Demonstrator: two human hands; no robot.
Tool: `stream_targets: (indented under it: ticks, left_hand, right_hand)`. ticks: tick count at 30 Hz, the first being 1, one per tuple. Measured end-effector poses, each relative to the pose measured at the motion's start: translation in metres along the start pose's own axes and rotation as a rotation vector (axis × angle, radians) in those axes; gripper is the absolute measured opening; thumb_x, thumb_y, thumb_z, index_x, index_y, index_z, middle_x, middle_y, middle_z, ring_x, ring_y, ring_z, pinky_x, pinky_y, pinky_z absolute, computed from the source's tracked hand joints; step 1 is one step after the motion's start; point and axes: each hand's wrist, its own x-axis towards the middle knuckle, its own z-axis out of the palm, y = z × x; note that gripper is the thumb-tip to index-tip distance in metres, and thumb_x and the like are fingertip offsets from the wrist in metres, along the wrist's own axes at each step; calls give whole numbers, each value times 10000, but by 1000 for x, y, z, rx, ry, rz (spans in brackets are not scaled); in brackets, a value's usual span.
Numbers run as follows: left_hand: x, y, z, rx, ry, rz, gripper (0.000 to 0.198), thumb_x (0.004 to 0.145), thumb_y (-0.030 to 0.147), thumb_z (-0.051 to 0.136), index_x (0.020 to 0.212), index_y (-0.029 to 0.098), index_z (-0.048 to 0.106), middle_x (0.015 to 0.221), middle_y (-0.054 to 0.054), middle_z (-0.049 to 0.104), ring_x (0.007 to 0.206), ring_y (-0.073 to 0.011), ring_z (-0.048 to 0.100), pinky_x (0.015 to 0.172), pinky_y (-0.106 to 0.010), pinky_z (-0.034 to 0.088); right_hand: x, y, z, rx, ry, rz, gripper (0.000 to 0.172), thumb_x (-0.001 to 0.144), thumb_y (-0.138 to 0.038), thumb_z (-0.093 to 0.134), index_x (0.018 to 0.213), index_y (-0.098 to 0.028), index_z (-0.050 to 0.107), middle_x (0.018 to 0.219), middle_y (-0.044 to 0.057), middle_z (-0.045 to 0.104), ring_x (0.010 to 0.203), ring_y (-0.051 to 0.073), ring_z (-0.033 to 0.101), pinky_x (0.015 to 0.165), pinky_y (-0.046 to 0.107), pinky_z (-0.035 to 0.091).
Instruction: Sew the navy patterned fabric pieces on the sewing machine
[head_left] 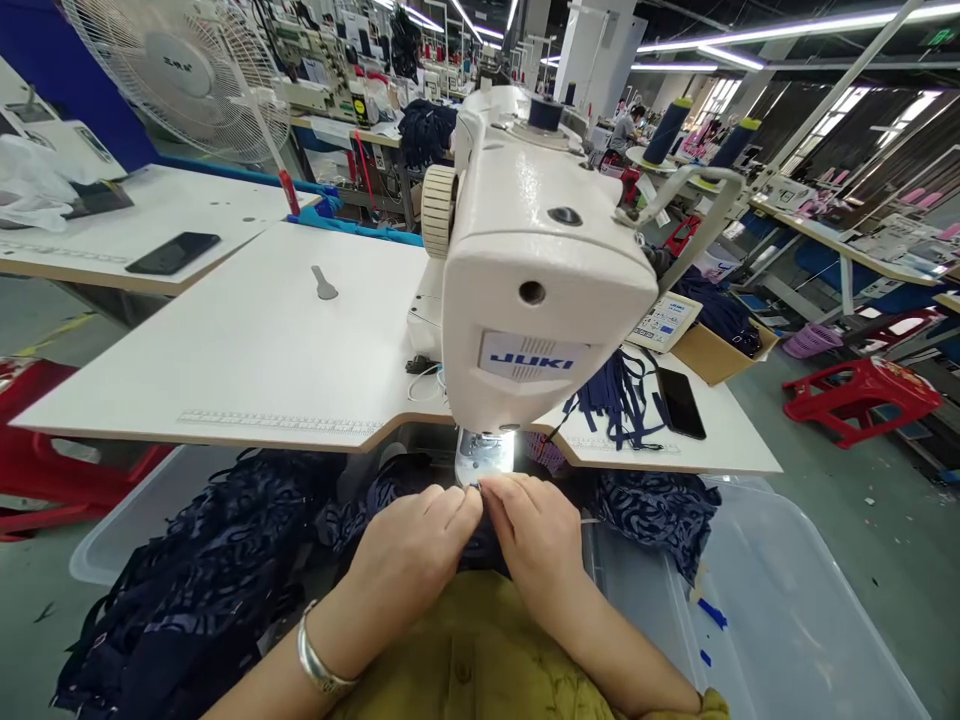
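Note:
My left hand (420,535) and my right hand (536,530) meet just in front of the lit sewing area (484,455) of a white JUKI sewing machine (547,260). Both are closed in a pinch, thumbs and forefingers nearly touching. A small dark edge of navy fabric shows between the fingertips; most of it is hidden by the fingers. Below and beside the hands hangs dark navy patterned fabric (660,515). A large heap of the same navy garments (202,570) lies at the left. The needle is hidden behind the machine head.
The white table (225,330) carries a flat metal piece (324,284). Navy straps (619,395) and a phone (681,403) lie right of the machine. Clear plastic bins (795,590) stand below, with red stools (862,395) at both sides. A fan (180,70) stands back left.

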Motion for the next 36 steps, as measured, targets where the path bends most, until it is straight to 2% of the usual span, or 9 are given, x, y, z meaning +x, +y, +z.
stream_targets:
  ticks: [5,8,13,17,20,24,28,31,36]
  left_hand:
    - [-6,-1,0,35,-30,7,224,928,120,378,1095,137,527,645,21,506,555,-156,475,485,-302,316]
    - [-4,0,-1,-17,-42,6,202,943,152,376,1064,165,537,612,31,496,533,-153,471,480,-303,295]
    - [1,5,3,-59,2,-52,213,964,194,361,1079,172,539,599,35,526,516,-145,493,486,-292,308]
    - [-3,11,13,-95,40,-106,273,967,273,416,1186,136,505,575,48,524,476,-124,488,481,-275,313]
    - [-8,10,16,-155,39,-124,266,964,261,429,1201,178,517,571,55,540,478,-119,507,491,-261,324]
    - [-9,3,7,-352,-124,-203,208,967,313,420,1055,236,591,697,37,651,579,-118,603,537,-240,374]
    - [-2,-1,-6,-529,-389,-293,246,968,340,399,902,245,616,722,46,664,615,-110,620,542,-229,386]
    - [0,-5,-4,-551,-443,-278,261,966,344,400,896,245,630,807,25,675,708,-125,631,614,-237,436]
    - [-15,-16,19,-223,-249,-309,325,957,272,369,987,143,666,1018,-127,688,1015,-275,618,967,-502,405]
  right_hand:
    - [0,8,-14,246,-223,11,374,970,-139,380,1316,-232,486,1010,37,712,893,156,662,770,281,519]
    - [4,12,-25,253,-299,42,316,975,-180,415,1242,-270,556,988,14,702,863,137,658,728,247,514]
    - [4,13,-23,248,-210,93,151,930,-192,512,990,-245,641,969,14,680,867,139,636,754,246,483]
    - [1,16,-9,349,-36,336,99,881,-135,501,885,-207,569,841,7,589,758,126,576,671,234,465]
    - [1,20,-9,429,-99,358,113,888,-126,482,931,-209,546,855,0,555,766,119,551,691,229,462]
    - [1,21,-25,449,-298,199,306,903,-161,532,1199,-221,484,1005,33,527,871,128,546,814,251,471]
    - [-6,17,-34,230,-493,-1,182,940,-231,519,1102,-232,601,970,46,563,888,166,519,767,279,457]
    - [-15,20,-27,179,-466,-29,215,968,-235,458,1066,-202,647,896,58,602,813,172,505,706,298,438]
    - [-27,41,-5,519,-387,349,179,908,-297,575,915,-212,731,826,37,630,798,160,569,725,290,456]
